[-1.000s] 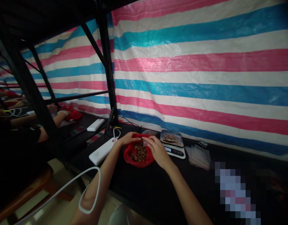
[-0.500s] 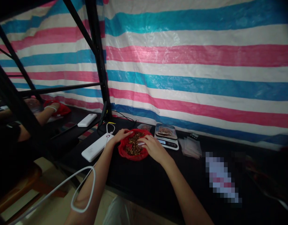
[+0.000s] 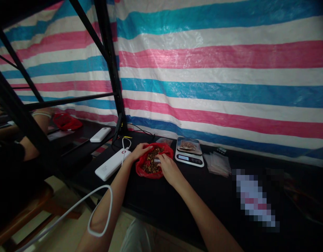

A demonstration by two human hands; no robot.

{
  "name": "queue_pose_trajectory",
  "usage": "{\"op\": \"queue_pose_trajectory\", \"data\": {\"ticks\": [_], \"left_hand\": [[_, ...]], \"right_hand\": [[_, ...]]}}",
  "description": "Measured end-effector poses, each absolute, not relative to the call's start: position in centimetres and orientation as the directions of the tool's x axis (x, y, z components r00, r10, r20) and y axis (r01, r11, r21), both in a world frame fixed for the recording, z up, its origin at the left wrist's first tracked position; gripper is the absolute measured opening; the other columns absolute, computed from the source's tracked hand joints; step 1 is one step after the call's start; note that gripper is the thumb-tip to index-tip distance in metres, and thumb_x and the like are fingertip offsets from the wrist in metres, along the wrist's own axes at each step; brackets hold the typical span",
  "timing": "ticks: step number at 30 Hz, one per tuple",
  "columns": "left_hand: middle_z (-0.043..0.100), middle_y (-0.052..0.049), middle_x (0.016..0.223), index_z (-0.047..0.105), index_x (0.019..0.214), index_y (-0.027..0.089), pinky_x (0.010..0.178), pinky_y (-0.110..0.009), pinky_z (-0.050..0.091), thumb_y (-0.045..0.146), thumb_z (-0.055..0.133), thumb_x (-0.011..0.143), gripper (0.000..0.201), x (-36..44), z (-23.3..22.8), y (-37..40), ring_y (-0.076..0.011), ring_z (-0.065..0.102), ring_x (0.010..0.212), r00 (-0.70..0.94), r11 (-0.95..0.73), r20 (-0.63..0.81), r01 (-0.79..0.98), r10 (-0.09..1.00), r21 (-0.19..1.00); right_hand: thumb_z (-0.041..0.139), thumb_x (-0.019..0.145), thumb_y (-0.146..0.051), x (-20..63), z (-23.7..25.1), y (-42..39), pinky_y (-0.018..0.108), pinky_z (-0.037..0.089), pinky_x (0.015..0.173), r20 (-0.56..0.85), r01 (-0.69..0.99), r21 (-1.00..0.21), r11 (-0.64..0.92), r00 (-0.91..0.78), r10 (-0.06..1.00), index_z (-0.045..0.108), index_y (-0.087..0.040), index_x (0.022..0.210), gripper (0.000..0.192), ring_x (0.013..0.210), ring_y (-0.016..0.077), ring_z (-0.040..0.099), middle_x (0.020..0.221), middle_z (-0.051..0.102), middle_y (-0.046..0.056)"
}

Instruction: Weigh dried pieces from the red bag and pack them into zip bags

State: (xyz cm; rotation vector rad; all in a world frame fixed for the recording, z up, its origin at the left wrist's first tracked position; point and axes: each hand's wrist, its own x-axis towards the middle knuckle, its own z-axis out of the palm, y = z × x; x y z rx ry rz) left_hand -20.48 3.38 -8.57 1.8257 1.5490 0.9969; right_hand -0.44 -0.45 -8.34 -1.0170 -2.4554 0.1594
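Right hand (image 3: 168, 167) down in the mouth of the red bag (image 3: 147, 172), fingers (image 3: 160, 159) curled shut around a small pale thing, perhaps a scoop or a small clear bag, too small and blurred to name. Left hand (image 3: 138, 152) on the far left rim of the red bag, fingers bent and pinching the plastic edge, apparently to hold the mouth wide and keep the soft bag from slumping. Brown pieces (image 3: 150, 162) heaped loose inside the red bag, between the two hands.

Just right of the red bag, a small scale (image 3: 189, 155) with a tray of the same brown pieces on its platform, close enough to reach without shifting the arm much. Right of the scale, a loose stack of clear packets (image 3: 217, 163) lying flat. Behind the red bag, toward the wall, another small clear packet (image 3: 164, 141) with something brown in it. Left of the red bag, a white power bank (image 3: 112, 164) lying flat with a white cable (image 3: 98, 206) looping off past the left forearm. All on a dark surface (image 3: 156, 199) against a striped tarp (image 3: 216, 70).

Far left of the red bag, beyond a black frame (image 3: 109, 70), another person's arm (image 3: 35, 129) near a second red bag (image 3: 66, 121) and another power bank (image 3: 100, 134).
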Motion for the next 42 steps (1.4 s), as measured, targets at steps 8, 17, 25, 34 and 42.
{"op": "queue_pose_trajectory", "data": {"ticks": [8,17,25,34,42], "left_hand": [[0.066,-0.005,0.079,0.064,0.086,0.016,0.065,-0.025,0.042,0.042,0.049,0.075,0.033,-21.6,-8.5,3.5,-0.0176,0.06,0.072,-0.069,-0.112,0.252,0.762,0.965,0.638],[0.067,-0.004,0.083,0.064,0.087,0.02,0.063,-0.023,0.04,0.036,0.049,0.076,0.025,-21.5,-8.0,2.7,-0.0172,0.06,0.075,-0.161,-0.008,0.259,0.835,0.952,0.55],[0.067,-0.006,0.085,0.064,0.088,0.02,0.066,-0.024,0.041,0.036,0.048,0.077,0.026,-21.5,-8.1,2.7,-0.0189,0.06,0.078,-0.141,-0.022,0.257,0.841,0.956,0.541],[0.056,-0.005,0.104,0.058,0.101,0.019,0.088,-0.033,0.037,0.016,0.046,0.074,0.03,-20.8,-7.3,2.1,-0.0194,0.05,0.099,-0.008,-0.215,0.501,0.897,0.865,0.386],[0.049,-0.003,0.115,0.06,0.098,0.025,0.094,-0.04,0.032,0.017,0.043,0.08,0.026,-17.1,-4.6,0.5,-0.0212,0.041,0.109,0.0,-0.327,0.655,0.866,0.756,0.377]], "right_hand": [[0.049,0.078,-0.013,0.3,-8.1,0.2,0.037,0.034,0.091,0.448,0.489,-0.479,0.729,-0.578,0.682,0.043,-0.025,0.12,0.044,0.106,0.0194,0.047,0.112,0.053,0.005],[0.047,0.079,-0.012,1.5,-7.6,1.2,0.034,0.035,0.094,0.481,0.293,-0.612,0.735,-0.6,0.639,0.044,-0.03,0.121,0.045,0.105,0.0154,0.047,0.112,0.05,0.002],[0.043,0.081,-0.007,1.4,-5.6,-0.9,0.04,0.036,0.089,0.472,0.578,-0.016,0.816,-0.715,0.516,0.038,-0.028,0.128,0.052,0.104,0.022,0.044,0.111,0.051,0.01],[0.039,0.083,-0.006,1.1,-5.9,-0.6,0.038,0.036,0.09,0.475,0.481,0.168,0.861,-0.804,0.357,0.049,-0.016,0.114,0.034,0.108,0.0232,0.044,0.113,0.052,0.013],[0.039,0.084,-0.019,3.7,-4.8,1.4,0.037,0.033,0.092,0.738,0.592,-0.378,0.712,-0.271,0.617,0.041,-0.019,0.121,0.037,0.108,0.0204,0.045,0.114,0.052,0.009]]}}
